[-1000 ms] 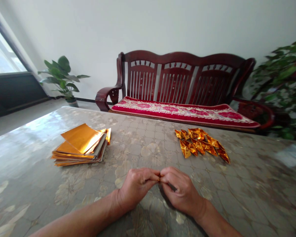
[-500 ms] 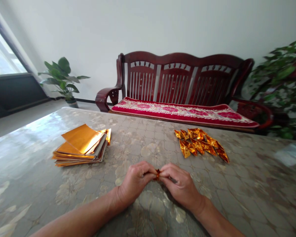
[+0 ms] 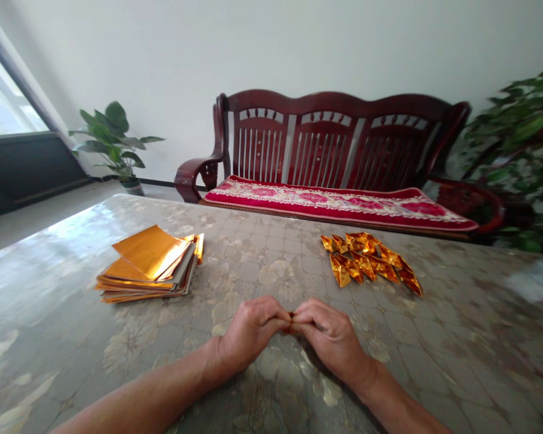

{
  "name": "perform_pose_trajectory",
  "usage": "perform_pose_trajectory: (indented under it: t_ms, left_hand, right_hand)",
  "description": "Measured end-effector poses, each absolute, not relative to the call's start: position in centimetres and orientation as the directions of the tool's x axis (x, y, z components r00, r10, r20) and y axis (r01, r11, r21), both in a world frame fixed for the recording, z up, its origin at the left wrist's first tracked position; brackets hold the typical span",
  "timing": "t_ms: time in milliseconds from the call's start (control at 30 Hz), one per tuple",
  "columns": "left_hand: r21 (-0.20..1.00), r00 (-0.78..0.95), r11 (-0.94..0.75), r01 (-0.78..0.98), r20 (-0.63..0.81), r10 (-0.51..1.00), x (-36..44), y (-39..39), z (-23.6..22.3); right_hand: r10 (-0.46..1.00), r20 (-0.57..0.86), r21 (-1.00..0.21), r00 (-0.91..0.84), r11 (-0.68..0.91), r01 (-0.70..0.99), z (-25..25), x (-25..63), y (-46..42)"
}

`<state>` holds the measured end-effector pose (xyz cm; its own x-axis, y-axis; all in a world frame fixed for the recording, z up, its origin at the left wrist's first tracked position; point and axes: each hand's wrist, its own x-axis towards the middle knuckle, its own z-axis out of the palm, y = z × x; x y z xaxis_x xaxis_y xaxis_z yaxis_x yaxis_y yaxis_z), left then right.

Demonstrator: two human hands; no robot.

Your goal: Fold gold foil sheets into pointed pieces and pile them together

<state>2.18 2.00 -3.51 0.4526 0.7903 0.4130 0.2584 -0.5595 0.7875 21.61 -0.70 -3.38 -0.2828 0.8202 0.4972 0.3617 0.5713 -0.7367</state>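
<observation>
A small gold-foil piece (image 3: 290, 322) was clenched between the left hand (image 3: 248, 334) and right hand (image 3: 330, 337); a foil-sheet stack (image 3: 147, 265) lay far left; folded foil triangles (image 3: 366, 262) lay far right.

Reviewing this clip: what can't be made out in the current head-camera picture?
Head view: the gold foil piece is mostly hidden by the left hand and right hand, so its shape is unclear.
Head view: the stack of gold foil sheets has edges too fine to count.
Head view: the leafy plant is cut off by the right edge.

Bright daylight from the window (image 3: 6, 90), glare on the tabletop (image 3: 40, 256), curved wide-angle edges
</observation>
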Motion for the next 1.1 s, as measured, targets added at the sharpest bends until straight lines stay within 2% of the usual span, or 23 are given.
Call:
perform_pose_trajectory:
  t_ms: [233, 367, 633, 933, 1100]
  left_hand:
    - [0.767, 0.441, -0.592, 0.248, 0.455, 0.773, 2.2, 2.8, -3.4]
    - [0.745, 0.475, -0.624, 0.237, 0.471, 0.743, 1.2, 3.7, -3.8]
    - [0.711, 0.525, -0.612, 0.348, 0.393, 0.755, 0.0, 4.4, -4.2]
    - [0.605, 0.585, -0.668, 0.434, 0.374, 0.719, 0.1, 4.1, -3.3]
    - [0.615, 0.563, -0.640, 0.461, 0.355, 0.746, 0.3, 4.1, -3.6]
  right_hand:
    - [0.814, 0.528, -0.726, -0.243, 0.581, 0.368, -3.1, 21.7, -0.1]
    - [0.814, 0.505, -0.696, -0.287, 0.581, 0.423, -3.2, 22.8, 0.2]
    - [0.801, 0.466, -0.643, -0.375, 0.598, 0.478, -3.5, 23.6, 0.5]
    - [0.751, 0.491, -0.512, -0.440, 0.658, 0.552, -3.4, 23.8, 0.4]
    - [0.760, 0.485, -0.496, -0.433, 0.647, 0.579, -3.3, 23.7, 0.4]
